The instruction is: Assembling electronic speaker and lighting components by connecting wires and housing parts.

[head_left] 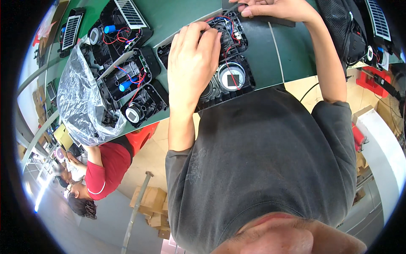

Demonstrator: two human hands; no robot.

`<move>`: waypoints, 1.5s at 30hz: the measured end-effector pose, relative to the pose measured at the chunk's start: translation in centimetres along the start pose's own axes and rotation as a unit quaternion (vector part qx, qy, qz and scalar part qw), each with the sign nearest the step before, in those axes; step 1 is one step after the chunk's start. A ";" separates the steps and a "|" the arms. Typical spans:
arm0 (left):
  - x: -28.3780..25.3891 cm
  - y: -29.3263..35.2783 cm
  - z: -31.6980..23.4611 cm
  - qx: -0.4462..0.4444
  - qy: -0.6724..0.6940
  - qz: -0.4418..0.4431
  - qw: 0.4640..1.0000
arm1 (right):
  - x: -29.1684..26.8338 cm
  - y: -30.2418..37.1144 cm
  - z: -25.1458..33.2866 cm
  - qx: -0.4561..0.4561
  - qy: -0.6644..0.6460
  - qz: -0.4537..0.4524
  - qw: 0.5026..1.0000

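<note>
While cupping left hand (192, 63) over open black plastic housing (248, 73) and poising right hand (275, 10) beside — cannot tell either grip — be keeping thin red wires (232, 30) unpinched.

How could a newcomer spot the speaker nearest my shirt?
On the green table, find the opened black housing beneath the left hand. Its part nearest the shirt holds the round speaker. Unlike the speakers by the clear plastic bag, this one lies right of that hand.
</note>
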State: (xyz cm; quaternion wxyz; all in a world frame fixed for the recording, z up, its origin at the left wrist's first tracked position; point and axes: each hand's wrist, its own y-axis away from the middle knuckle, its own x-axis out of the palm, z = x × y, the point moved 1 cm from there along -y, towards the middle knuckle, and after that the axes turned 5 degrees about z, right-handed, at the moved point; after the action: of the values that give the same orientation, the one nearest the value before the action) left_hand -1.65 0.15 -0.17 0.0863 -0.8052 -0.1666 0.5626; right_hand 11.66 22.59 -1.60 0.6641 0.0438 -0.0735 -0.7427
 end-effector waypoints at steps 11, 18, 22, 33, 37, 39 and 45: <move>0.6 0.0 0.0 0.014 -0.014 -0.016 1.000 | -0.5 -1.1 -0.1 -0.058 0.162 0.015 0.985; 0.7 0.0 0.1 -0.005 -0.017 -0.026 0.999 | -0.3 -1.8 -1.0 -0.187 0.190 0.011 0.964; 1.1 0.1 0.2 -0.011 -0.001 -0.025 1.000 | 0.3 -1.4 -2.1 -0.111 0.223 -0.025 0.968; 1.6 0.3 0.0 -0.006 0.025 -0.067 0.997 | 1.1 -0.3 -2.1 -0.169 0.271 -0.074 0.945; 1.6 -0.2 -0.2 0.013 -0.008 -0.038 0.999 | 0.4 0.5 -1.1 -0.125 0.311 -0.070 0.940; 1.9 -0.8 -0.4 0.022 -0.014 -0.029 0.999 | -0.2 0.7 -0.5 -0.102 0.362 -0.082 0.923; 2.1 -1.0 -1.3 0.011 -0.045 0.030 0.998 | -2.0 1.9 0.5 -0.083 0.367 -0.073 0.924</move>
State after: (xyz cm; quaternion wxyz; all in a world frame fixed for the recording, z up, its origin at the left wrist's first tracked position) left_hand 0.06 1.93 -1.17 0.0704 -0.7826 -0.1404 0.6024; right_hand 13.69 24.44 -0.88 0.5895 0.2634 0.2404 -0.7248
